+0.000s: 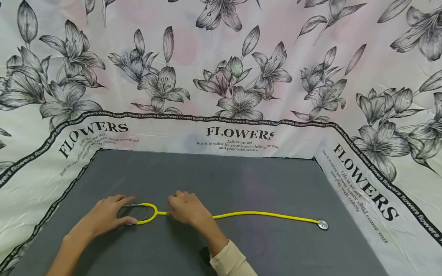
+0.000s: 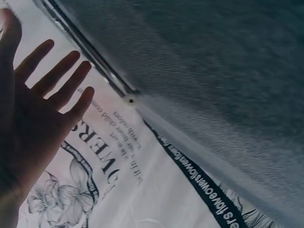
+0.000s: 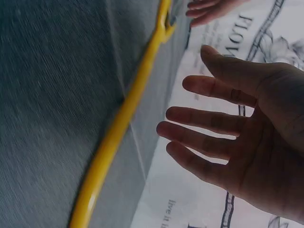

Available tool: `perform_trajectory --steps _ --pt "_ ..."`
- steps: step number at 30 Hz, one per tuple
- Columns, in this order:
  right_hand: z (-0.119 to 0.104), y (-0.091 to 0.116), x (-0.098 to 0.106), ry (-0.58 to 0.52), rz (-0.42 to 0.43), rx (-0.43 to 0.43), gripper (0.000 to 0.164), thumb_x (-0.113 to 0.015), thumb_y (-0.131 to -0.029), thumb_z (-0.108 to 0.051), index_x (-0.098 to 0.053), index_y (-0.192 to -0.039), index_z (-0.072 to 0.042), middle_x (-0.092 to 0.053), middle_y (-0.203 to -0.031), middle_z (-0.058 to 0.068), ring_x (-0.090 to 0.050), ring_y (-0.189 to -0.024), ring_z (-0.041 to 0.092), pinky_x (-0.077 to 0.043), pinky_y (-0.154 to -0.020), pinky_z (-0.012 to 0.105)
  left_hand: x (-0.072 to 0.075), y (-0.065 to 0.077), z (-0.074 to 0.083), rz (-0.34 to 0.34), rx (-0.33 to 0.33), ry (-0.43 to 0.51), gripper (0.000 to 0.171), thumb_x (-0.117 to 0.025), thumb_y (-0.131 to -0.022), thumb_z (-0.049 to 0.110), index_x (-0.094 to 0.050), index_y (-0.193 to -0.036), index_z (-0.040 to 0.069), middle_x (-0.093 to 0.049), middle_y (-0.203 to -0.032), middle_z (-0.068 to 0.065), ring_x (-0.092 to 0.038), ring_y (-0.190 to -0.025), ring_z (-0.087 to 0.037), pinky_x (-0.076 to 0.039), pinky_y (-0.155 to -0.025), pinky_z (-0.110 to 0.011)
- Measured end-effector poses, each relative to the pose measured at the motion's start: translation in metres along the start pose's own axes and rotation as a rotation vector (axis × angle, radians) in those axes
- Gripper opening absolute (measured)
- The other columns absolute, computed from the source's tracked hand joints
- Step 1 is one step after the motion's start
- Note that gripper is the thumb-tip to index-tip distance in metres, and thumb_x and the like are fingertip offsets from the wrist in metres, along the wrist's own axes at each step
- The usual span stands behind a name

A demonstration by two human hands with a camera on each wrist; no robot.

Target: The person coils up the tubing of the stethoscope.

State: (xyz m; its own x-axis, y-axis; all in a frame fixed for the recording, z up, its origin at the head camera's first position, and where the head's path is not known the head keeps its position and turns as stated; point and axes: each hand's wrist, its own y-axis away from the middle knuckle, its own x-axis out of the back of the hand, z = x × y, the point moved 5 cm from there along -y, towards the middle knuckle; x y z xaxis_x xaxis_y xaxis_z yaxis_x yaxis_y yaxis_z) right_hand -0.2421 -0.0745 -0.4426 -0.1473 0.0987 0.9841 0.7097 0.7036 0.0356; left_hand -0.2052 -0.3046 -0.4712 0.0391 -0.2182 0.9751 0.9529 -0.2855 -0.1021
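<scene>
A stethoscope with yellow tubing (image 1: 266,213) stretches across the dark grey surface in the head view. Its round metal chestpiece (image 1: 322,224) lies at the right end, and its metal ear tubes (image 1: 132,205) are at the left. My left hand (image 1: 107,214) is at the ear tubes, thumb and fingers spread to either side, partly hiding them. Over the tubing just right of the fork is my right hand (image 1: 188,209), covering a stretch of it. In the right wrist view the fingers of that hand (image 3: 237,128) are extended, apart from the yellow tube (image 3: 118,123).
A white cloth (image 1: 238,138) printed with black flowers and lettering borders the grey surface (image 1: 276,180) at the back and sides. A beige sleeve (image 1: 231,260) covers the right forearm. Something dark (image 1: 205,255) shows beside the right wrist.
</scene>
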Motion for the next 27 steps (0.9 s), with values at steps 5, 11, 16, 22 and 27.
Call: perform_trajectory --steps 5,11,16,22,27 --pt "-0.003 -0.003 -0.012 0.066 -0.058 -0.071 0.021 -0.077 -0.095 -0.034 -0.073 -0.111 -0.021 -0.067 -0.109 -0.002 -0.064 -0.098 0.017 -0.054 -0.093 0.037 -0.01 0.0 -0.005 -0.027 -0.025 0.017 0.088 -0.09 -0.065 0.057 -0.068 -0.134 0.006 -0.068 -0.125 -0.02 -0.067 -0.111 -0.045 -0.052 -0.086 -0.068" --pt "-0.006 -0.005 -0.024 0.208 -0.071 -0.114 0.007 -0.073 -0.099 -0.024 -0.071 -0.094 -0.02 -0.061 -0.101 0.0 -0.056 -0.09 0.019 -0.052 -0.09 0.036 -0.015 0.003 -0.009 0.012 -0.042 0.009 0.079 -0.094 -0.065 0.041 -0.068 -0.13 0.003 -0.068 -0.116 -0.016 -0.068 -0.103 -0.04 -0.055 -0.078 -0.06" --pt "-0.006 -0.006 -0.025 0.253 -0.07 -0.108 0.007 -0.068 -0.102 -0.02 -0.067 -0.095 -0.018 -0.059 -0.102 0.001 -0.054 -0.09 0.018 -0.051 -0.089 0.034 -0.015 0.002 -0.008 0.004 -0.039 -0.037 0.062 -0.09 -0.072 0.036 -0.072 -0.12 0.0 -0.065 -0.106 -0.01 -0.065 -0.095 -0.033 -0.054 -0.071 -0.053" --pt "0.011 -0.002 -0.009 0.023 -0.106 -0.171 0.018 -0.058 -0.107 -0.015 -0.056 -0.125 -0.017 -0.067 -0.123 0.005 -0.067 -0.11 0.023 -0.055 -0.094 0.04 -0.01 -0.003 0.001 0.061 -0.043 -0.07 0.039 -0.082 -0.084 0.027 -0.071 -0.111 0.001 -0.065 -0.097 -0.007 -0.066 -0.086 -0.028 -0.053 -0.066 -0.049" --pt "0.049 0.004 0.023 -0.24 -0.051 -0.137 0.014 -0.053 -0.109 -0.013 -0.052 -0.121 -0.019 -0.072 -0.112 0.007 -0.066 -0.083 0.02 -0.049 -0.066 0.031 0.013 -0.03 0.02 0.159 -0.059 -0.091 0.029 -0.079 -0.09 0.014 -0.068 -0.11 -0.003 -0.073 -0.09 -0.008 -0.07 -0.076 -0.022 -0.055 -0.063 -0.042"
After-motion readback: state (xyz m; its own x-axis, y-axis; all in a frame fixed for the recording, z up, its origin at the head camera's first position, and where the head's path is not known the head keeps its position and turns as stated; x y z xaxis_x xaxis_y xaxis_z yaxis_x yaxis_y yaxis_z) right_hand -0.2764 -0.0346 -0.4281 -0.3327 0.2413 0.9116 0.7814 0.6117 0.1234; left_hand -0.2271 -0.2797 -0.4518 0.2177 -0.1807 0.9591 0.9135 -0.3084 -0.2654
